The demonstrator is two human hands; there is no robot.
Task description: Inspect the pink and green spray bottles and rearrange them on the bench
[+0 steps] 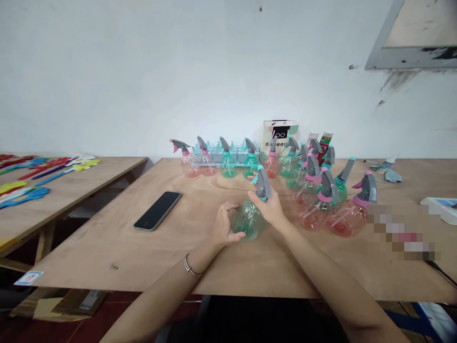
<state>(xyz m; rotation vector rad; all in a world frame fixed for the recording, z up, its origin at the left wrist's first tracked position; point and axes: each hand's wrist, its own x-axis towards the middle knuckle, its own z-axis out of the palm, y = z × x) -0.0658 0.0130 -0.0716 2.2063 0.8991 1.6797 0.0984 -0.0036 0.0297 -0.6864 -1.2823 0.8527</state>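
Between my two hands is a green see-through spray bottle [249, 221] with a grey and teal trigger head, tilted slightly. My left hand [224, 225] cups its round body from the left, thumb near the bottom. Around the neck, just below the spray head, my right hand [268, 205] is closed, its fingers partly hidden behind the bottle. More spray bottles stand close by: a pink one [348, 219] and another pink one [314, 214] to the right, with several pink and green ones grouped behind them.
A black phone [157, 211] lies left of my hands. Along the back are a row of spray bottles, a light blue rack [214, 156] and a paper bag [266, 131]. At right sits a white tray [437, 209]. Another table [82, 186] at left holds colourful hand-shaped items.
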